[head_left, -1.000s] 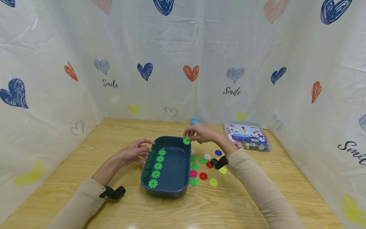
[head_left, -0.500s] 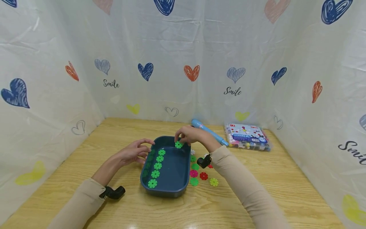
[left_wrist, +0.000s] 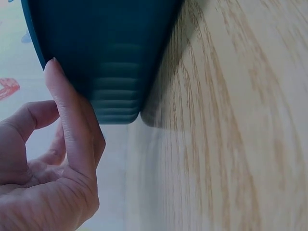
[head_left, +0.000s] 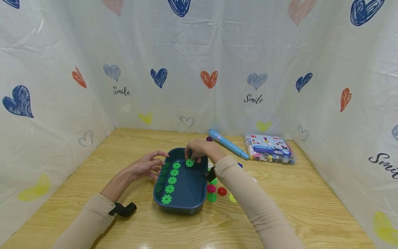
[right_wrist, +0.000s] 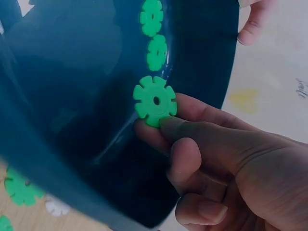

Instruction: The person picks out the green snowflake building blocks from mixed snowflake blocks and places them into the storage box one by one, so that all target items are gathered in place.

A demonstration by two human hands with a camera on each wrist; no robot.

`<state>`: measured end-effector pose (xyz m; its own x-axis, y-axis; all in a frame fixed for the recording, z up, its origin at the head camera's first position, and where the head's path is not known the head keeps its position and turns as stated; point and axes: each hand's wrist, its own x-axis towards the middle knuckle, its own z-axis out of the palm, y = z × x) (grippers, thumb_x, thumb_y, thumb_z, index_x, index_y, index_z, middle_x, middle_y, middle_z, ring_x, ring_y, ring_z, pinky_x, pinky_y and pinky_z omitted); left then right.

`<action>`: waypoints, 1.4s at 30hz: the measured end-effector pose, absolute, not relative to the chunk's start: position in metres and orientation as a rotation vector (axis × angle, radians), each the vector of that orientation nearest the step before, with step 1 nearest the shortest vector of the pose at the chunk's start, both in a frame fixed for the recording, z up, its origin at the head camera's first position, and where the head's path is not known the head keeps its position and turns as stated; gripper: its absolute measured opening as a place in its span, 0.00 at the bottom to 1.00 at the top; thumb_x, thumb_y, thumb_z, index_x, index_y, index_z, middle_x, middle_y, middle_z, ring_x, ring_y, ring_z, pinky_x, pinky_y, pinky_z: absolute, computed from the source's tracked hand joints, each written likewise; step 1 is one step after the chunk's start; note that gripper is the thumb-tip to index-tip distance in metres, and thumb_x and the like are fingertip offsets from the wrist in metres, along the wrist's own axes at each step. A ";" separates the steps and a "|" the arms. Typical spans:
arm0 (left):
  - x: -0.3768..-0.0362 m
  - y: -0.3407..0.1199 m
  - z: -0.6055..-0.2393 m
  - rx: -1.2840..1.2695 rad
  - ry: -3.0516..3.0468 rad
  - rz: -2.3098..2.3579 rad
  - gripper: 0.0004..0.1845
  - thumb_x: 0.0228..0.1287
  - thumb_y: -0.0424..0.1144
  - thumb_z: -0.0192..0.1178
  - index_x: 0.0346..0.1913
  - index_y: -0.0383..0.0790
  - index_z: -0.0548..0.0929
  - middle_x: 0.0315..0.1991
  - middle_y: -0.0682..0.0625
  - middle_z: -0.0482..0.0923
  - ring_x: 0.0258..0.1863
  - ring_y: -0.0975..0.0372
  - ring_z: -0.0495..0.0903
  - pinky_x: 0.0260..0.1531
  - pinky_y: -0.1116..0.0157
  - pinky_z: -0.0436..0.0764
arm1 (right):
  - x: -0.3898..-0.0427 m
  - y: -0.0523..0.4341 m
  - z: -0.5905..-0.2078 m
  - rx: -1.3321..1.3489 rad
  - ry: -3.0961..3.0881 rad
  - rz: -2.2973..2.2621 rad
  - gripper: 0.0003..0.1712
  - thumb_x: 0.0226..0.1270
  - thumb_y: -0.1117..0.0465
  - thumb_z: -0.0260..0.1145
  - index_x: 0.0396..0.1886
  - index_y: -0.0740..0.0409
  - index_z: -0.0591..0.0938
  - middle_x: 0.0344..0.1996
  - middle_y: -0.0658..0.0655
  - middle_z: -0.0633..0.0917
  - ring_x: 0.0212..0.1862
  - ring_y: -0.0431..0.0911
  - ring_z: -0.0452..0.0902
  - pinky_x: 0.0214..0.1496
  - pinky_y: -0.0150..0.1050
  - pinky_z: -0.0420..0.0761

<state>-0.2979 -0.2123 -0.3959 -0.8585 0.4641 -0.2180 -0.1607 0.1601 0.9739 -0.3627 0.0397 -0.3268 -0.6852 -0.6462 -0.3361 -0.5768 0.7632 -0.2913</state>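
A dark teal tub [head_left: 186, 204] stands on the wooden table with a column of green snowflake discs [head_left: 172, 180] along its left side. My right hand [head_left: 199, 150] reaches into the tub's far end and pinches another green disc [head_left: 189, 163] [right_wrist: 155, 100] between thumb and fingers, low over the tub's floor. My left hand [head_left: 146, 165] rests against the tub's outer left wall [left_wrist: 115, 57], its fingers [left_wrist: 72, 125] lightly curved along the rim.
Loose discs in red, pink, green and yellow [head_left: 221, 191] lie right of the tub. A blue pen-like stick [head_left: 228, 144] and a flat clear box of small pieces [head_left: 269, 148] sit at the back right. Heart-print sheeting walls in the table.
My right hand has carried the green disc leftward and down from above the tub's far right rim into the tub. The blue stick came into sight behind it. My left hand has stayed put.
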 end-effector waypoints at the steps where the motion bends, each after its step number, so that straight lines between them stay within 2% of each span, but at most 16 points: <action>1: -0.298 -0.212 -0.396 0.288 1.968 1.746 0.24 0.73 0.36 0.52 0.69 0.42 0.62 0.39 0.50 0.73 0.26 0.65 0.79 0.26 0.66 0.85 | -0.363 0.038 -0.328 -0.920 2.541 -0.224 0.11 0.67 0.68 0.65 0.43 0.51 0.88 0.44 0.55 0.85 0.26 0.46 0.84 0.42 0.41 0.86; 6: -0.299 -0.212 -0.397 0.296 1.965 1.747 0.24 0.74 0.37 0.52 0.69 0.43 0.62 0.41 0.49 0.72 0.27 0.65 0.79 0.27 0.66 0.86 | -0.363 0.033 -0.332 -0.859 2.576 -0.213 0.11 0.65 0.69 0.66 0.42 0.51 0.88 0.42 0.56 0.83 0.25 0.46 0.84 0.46 0.45 0.86; 10: -0.300 -0.214 -0.398 0.308 1.961 1.747 0.24 0.74 0.37 0.51 0.69 0.42 0.61 0.40 0.50 0.71 0.26 0.65 0.79 0.26 0.66 0.86 | -0.361 0.029 -0.334 -0.840 2.600 -0.166 0.12 0.64 0.70 0.66 0.41 0.51 0.88 0.41 0.56 0.82 0.23 0.44 0.84 0.39 0.39 0.86; 14: -0.299 -0.214 -0.398 0.317 1.955 1.747 0.24 0.74 0.37 0.51 0.69 0.42 0.61 0.39 0.51 0.71 0.26 0.65 0.78 0.26 0.66 0.85 | -0.359 0.024 -0.337 -0.823 2.635 -0.101 0.13 0.61 0.71 0.67 0.40 0.49 0.88 0.41 0.56 0.82 0.21 0.41 0.83 0.29 0.31 0.82; 17: -0.298 -0.215 -0.398 0.312 1.957 1.747 0.24 0.74 0.37 0.51 0.69 0.42 0.61 0.38 0.51 0.71 0.25 0.65 0.78 0.26 0.66 0.85 | -0.357 0.021 -0.337 -0.785 2.643 -0.087 0.15 0.61 0.72 0.67 0.41 0.50 0.88 0.43 0.57 0.82 0.22 0.42 0.84 0.25 0.31 0.81; 23: -0.298 -0.214 -0.398 0.301 1.968 1.743 0.24 0.74 0.37 0.52 0.69 0.42 0.61 0.38 0.51 0.72 0.25 0.65 0.78 0.26 0.66 0.85 | -0.355 0.027 -0.325 -0.756 2.631 -0.103 0.13 0.67 0.68 0.63 0.48 0.53 0.86 0.42 0.57 0.84 0.25 0.46 0.86 0.29 0.35 0.85; 28: -0.299 -0.213 -0.398 0.296 1.968 1.746 0.24 0.73 0.36 0.52 0.69 0.42 0.62 0.38 0.50 0.72 0.24 0.65 0.77 0.26 0.66 0.85 | -0.355 0.052 -0.304 -0.882 2.634 -0.216 0.12 0.72 0.64 0.59 0.50 0.55 0.85 0.35 0.58 0.87 0.24 0.46 0.86 0.31 0.35 0.84; 33: -0.301 -0.211 -0.398 0.289 1.973 1.751 0.24 0.73 0.36 0.51 0.69 0.42 0.62 0.39 0.49 0.71 0.23 0.65 0.77 0.25 0.66 0.85 | -0.351 0.092 -0.293 -1.024 2.659 -0.314 0.10 0.70 0.64 0.62 0.47 0.61 0.85 0.32 0.60 0.88 0.21 0.45 0.84 0.32 0.33 0.83; 38: -0.301 -0.209 -0.398 0.270 1.990 1.757 0.23 0.74 0.35 0.50 0.68 0.41 0.62 0.38 0.49 0.70 0.22 0.65 0.76 0.25 0.67 0.84 | -0.344 0.133 -0.304 -0.978 2.635 -0.319 0.10 0.68 0.60 0.65 0.45 0.59 0.84 0.35 0.58 0.87 0.23 0.44 0.83 0.34 0.33 0.83; 42: -0.298 -0.210 -0.397 0.255 2.000 1.761 0.23 0.74 0.35 0.49 0.69 0.40 0.61 0.38 0.48 0.70 0.21 0.65 0.76 0.24 0.67 0.84 | -0.341 0.155 -0.325 -0.924 2.593 -0.354 0.11 0.68 0.61 0.66 0.47 0.59 0.84 0.37 0.57 0.87 0.25 0.46 0.84 0.36 0.35 0.83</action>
<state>-0.2984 -0.2097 -0.3971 -0.8770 0.4292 -0.2159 -0.1598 0.1631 0.9736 -0.3412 0.1554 -0.3254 -0.7192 -0.6471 -0.2530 -0.5557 0.7543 -0.3496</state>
